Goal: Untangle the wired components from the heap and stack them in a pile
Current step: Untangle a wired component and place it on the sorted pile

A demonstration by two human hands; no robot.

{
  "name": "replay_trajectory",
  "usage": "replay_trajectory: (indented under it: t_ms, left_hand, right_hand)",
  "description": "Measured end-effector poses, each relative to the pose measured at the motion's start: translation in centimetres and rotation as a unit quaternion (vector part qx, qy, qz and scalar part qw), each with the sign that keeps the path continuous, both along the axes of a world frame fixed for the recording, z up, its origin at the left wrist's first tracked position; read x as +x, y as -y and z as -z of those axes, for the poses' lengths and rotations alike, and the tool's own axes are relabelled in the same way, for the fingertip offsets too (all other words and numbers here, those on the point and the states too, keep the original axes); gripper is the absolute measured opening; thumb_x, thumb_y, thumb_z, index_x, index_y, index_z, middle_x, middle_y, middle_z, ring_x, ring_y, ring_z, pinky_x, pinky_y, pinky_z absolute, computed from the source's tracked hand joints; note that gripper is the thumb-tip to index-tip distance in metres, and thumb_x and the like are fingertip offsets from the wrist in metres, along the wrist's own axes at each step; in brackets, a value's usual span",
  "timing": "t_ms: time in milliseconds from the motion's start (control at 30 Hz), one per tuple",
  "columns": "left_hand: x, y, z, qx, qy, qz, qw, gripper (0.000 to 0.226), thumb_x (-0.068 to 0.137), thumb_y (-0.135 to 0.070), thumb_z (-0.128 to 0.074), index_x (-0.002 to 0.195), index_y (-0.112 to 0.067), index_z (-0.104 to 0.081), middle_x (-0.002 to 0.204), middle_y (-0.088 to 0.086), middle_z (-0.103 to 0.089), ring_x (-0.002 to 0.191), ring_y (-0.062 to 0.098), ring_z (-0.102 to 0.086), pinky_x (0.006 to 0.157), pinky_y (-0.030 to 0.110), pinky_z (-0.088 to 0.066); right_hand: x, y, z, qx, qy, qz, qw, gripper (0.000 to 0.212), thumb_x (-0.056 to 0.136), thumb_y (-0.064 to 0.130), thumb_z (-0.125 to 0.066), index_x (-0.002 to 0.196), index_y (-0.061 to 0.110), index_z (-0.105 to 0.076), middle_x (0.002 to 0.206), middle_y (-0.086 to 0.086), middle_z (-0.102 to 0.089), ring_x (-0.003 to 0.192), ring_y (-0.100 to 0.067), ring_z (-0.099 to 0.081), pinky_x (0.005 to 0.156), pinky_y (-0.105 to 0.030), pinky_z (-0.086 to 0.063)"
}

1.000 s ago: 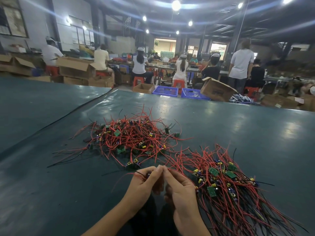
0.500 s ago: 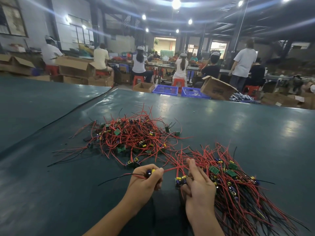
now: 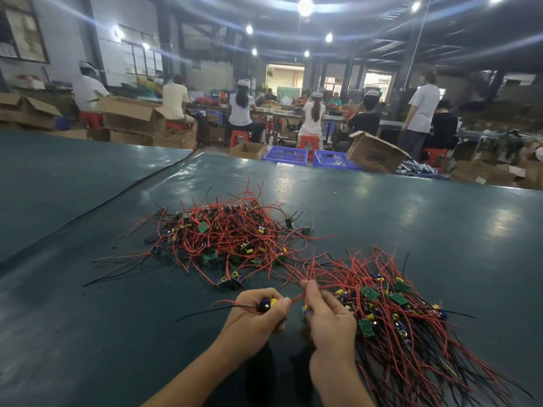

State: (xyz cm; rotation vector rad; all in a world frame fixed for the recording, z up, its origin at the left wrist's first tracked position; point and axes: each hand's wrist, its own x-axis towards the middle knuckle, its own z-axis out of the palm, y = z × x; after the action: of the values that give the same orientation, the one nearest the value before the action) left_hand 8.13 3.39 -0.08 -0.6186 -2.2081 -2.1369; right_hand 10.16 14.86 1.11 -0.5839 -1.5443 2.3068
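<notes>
A tangled heap (image 3: 229,239) of small green circuit boards with red and black wires lies on the dark green table (image 3: 411,218). To its right, near me, spreads a pile (image 3: 393,312) of the same parts with wires fanned toward the lower right. My left hand (image 3: 258,315) is shut on one wired component (image 3: 269,304) with a yellow and a blue part; its black and red leads trail left. My right hand (image 3: 329,315) pinches a red wire at the pile's left edge, with a small board (image 3: 304,312) under its fingers.
Beyond the table's far edge stand blue crates (image 3: 311,158), open cardboard boxes (image 3: 376,154) and red stools, with several people seated or standing at benches. A seam (image 3: 123,192) runs diagonally across the table on the left.
My hands came apart, each with its own component. The left one stayed near the front with its part; the right one shifted to the pile's edge and now pinches a red wire.
</notes>
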Motion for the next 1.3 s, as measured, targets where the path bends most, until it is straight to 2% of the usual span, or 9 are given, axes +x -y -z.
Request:
replay_trajectory:
  t_ms: [100, 267, 333, 433, 567, 767, 867, 1067, 1300]
  left_hand:
    - [0.0, 0.1, -0.3, -0.021, -0.006, 0.011, 1.000, 0.036, 0.094, -0.002, -0.056, 0.060, -0.013, -0.059, 0.053, -0.003, -0.056, 0.052, 0.009, -0.051, 0.057, 0.019, -0.043]
    - [-0.3, 0.6, -0.4, 0.025, 0.030, -0.016, 0.999, 0.028, 0.090, -0.009, -0.064, 0.063, -0.014, -0.070, 0.055, 0.001, -0.060, 0.053, 0.010, -0.056, 0.055, 0.019, -0.045]
    - [-0.4, 0.7, -0.4, 0.073, 0.081, -0.037, 0.993, 0.011, 0.080, -0.018, -0.073, 0.071, -0.012, -0.076, 0.061, 0.006, -0.066, 0.055, 0.012, -0.058, 0.053, 0.020, -0.046]
    - [-1.0, 0.9, -0.2, 0.206, 0.189, -0.050, 0.959, 0.031, 0.061, -0.024, -0.079, 0.087, -0.007, -0.076, 0.069, 0.010, -0.068, 0.054, 0.012, -0.059, 0.049, 0.018, -0.047]
    - [-1.7, 1.5, -0.1, 0.312, 0.264, -0.047, 0.911, 0.012, 0.070, -0.019, -0.074, 0.079, -0.012, -0.077, 0.075, 0.007, -0.070, 0.057, 0.009, -0.064, 0.048, 0.018, -0.051]
    - [-1.9, 1.4, -0.2, 0.315, 0.273, -0.048, 0.908, 0.015, 0.070, -0.020, -0.072, 0.083, -0.015, -0.078, 0.079, 0.007, -0.071, 0.060, 0.013, -0.066, 0.048, 0.021, -0.052]
    - [-2.0, 1.3, -0.2, 0.332, 0.276, -0.045, 0.901, 0.029, 0.071, -0.020, -0.067, 0.099, -0.012, -0.070, 0.083, 0.008, -0.075, 0.064, 0.015, -0.071, 0.050, 0.020, -0.054]
    - [-2.3, 2.1, -0.8, 0.410, 0.318, -0.023, 0.854, 0.029, 0.073, -0.029, -0.066, 0.093, -0.007, -0.069, 0.080, 0.004, -0.074, 0.063, 0.010, -0.069, 0.056, 0.020, -0.056]
    - [-2.5, 3.0, -0.8, 0.446, 0.322, 0.063, 0.833, 0.032, 0.080, -0.035, -0.064, 0.094, -0.008, -0.074, 0.077, -0.001, -0.064, 0.055, 0.009, -0.058, 0.055, 0.025, -0.055]
  right_hand:
    - [-0.2, -1.8, -0.4, -0.056, -0.005, 0.048, 0.997, 0.015, 0.091, 0.018, -0.066, 0.085, 0.009, -0.077, 0.047, 0.007, -0.050, 0.034, -0.002, -0.028, 0.031, -0.017, -0.026]
    - [0.0, -2.0, -0.6, -0.076, -0.061, 0.027, 0.995, 0.019, 0.091, 0.020, -0.065, 0.082, 0.012, -0.079, 0.053, 0.005, -0.045, 0.037, -0.002, -0.026, 0.032, -0.015, -0.025]
    - [0.1, -1.9, -0.7, -0.042, -0.077, 0.024, 0.996, 0.022, 0.092, 0.020, -0.064, 0.078, 0.014, -0.079, 0.054, 0.003, -0.046, 0.038, -0.003, -0.025, 0.034, -0.015, -0.024]
    - [0.2, -1.6, -0.7, 0.005, -0.096, 0.015, 0.995, 0.029, 0.091, 0.020, -0.065, 0.066, 0.013, -0.077, 0.060, -0.003, -0.053, 0.040, -0.004, -0.029, 0.035, -0.016, -0.024]
    - [0.3, -1.4, -0.8, 0.015, -0.134, 0.002, 0.991, 0.029, 0.086, 0.024, -0.067, 0.062, 0.009, -0.074, 0.061, -0.006, -0.057, 0.039, -0.003, -0.033, 0.037, -0.015, -0.027]
    - [0.7, -1.3, -0.8, 0.037, -0.187, -0.065, 0.980, 0.022, 0.068, 0.036, -0.075, 0.076, 0.017, -0.080, 0.060, -0.007, -0.062, 0.042, -0.007, -0.034, 0.039, -0.018, -0.027]
    - [0.8, -1.3, -0.8, 0.054, -0.190, -0.180, 0.964, 0.041, 0.054, 0.037, -0.093, 0.089, 0.020, -0.081, 0.075, -0.009, -0.072, 0.049, -0.010, -0.041, 0.042, -0.019, -0.034]
    - [1.2, -0.7, -0.7, 0.118, -0.192, -0.261, 0.939, 0.050, 0.080, -0.004, -0.072, 0.120, 0.027, -0.067, 0.101, -0.007, -0.076, 0.056, -0.008, -0.057, 0.044, -0.018, -0.043]
    - [0.9, -0.4, -0.4, 0.213, -0.123, -0.190, 0.950, 0.036, 0.091, 0.001, -0.062, 0.118, 0.026, -0.061, 0.083, 0.000, -0.076, 0.052, -0.006, -0.055, 0.046, -0.014, -0.042]
